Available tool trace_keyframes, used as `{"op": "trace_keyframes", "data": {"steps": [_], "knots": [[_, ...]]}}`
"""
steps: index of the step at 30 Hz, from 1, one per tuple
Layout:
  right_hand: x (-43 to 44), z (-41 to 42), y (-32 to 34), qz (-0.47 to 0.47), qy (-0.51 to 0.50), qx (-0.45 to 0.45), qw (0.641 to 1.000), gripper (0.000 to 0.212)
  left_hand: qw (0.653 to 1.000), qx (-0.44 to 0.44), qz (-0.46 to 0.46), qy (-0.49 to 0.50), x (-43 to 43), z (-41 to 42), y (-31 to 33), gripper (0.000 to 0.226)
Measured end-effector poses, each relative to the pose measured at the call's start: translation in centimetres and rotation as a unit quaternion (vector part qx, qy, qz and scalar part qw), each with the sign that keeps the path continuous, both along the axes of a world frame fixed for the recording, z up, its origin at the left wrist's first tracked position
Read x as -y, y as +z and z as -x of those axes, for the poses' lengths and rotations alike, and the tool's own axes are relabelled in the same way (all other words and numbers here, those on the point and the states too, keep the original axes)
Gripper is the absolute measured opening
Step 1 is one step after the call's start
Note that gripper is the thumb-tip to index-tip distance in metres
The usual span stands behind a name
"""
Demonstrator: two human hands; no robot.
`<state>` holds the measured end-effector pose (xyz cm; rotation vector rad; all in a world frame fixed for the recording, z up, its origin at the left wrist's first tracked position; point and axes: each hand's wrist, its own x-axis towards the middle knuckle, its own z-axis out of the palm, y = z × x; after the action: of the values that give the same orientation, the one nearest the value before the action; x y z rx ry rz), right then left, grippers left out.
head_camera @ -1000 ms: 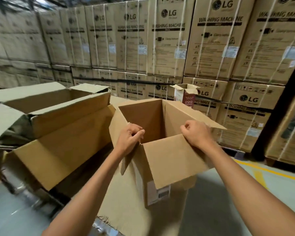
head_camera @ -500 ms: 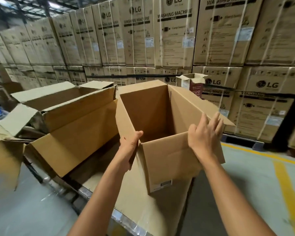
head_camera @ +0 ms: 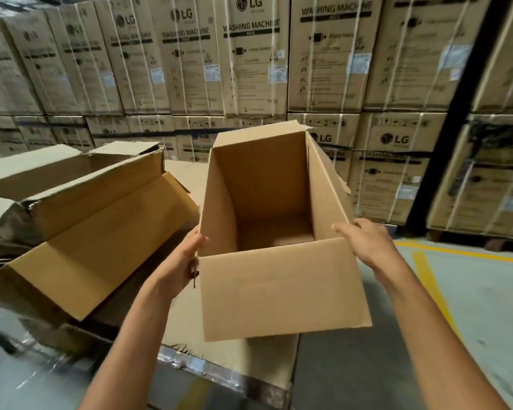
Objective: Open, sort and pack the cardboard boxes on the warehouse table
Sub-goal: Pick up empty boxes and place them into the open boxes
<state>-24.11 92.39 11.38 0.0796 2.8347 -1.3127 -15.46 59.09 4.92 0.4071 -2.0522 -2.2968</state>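
Two bare arms reach out from the bottom of the view. The left hand (head_camera: 182, 263) is wrapped around the near left corner of an open cardboard box (head_camera: 274, 232), with the thumb lying up along the box's left wall. The right hand (head_camera: 365, 242) is on the near right corner, fingers pressed against the outside of the right wall, so it holds the box too. The box is tipped toward the person, and its open top shows a bare brown inside with nothing in it. Its near flap (head_camera: 282, 288) hangs down in front. Under the box lies a flat sheet of cardboard (head_camera: 240, 362) spread over the table, with a shiny table edge (head_camera: 190, 361) peeking out below it. Just to the left sits a long open carton (head_camera: 80, 220) with its flaps folded out, one big flap sloping down toward the floor. On the right the grey floor (head_camera: 486, 306) has yellow lines (head_camera: 430, 279). Far behind it all stands a tall wall of stacked washing machine boxes (head_camera: 249, 60) bound with white straps, and a dark post (head_camera: 444, 119) leans across them.
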Motion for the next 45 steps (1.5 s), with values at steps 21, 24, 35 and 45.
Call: {"op": "trace_keyframes", "data": {"steps": [21, 24, 35, 45], "knots": [[10.3, -24.3, -5.1, 0.319, -0.112, -0.056, 0.939, 0.059, 0.992, 0.044, -0.116, 0.024, 4.3, -12.8, -1.7, 0.037], [10.6, -27.2, -5.5, 0.344, -0.13, -0.072, 0.927, 0.067, 0.989, 0.047, -0.138, 0.033, 4.2, -15.6, -1.9, 0.034], [10.9, -38.5, -3.0, 0.439, -0.129, -0.151, 0.876, 0.069, 0.99, -0.095, 0.005, 0.103, 5.6, -26.2, 4.4, 0.055], [14.5, -47.5, -0.6, 0.503, -0.116, -0.197, 0.834, 0.067, 0.983, -0.144, 0.091, 0.074, 9.5, -37.1, 9.8, 0.055]]}}
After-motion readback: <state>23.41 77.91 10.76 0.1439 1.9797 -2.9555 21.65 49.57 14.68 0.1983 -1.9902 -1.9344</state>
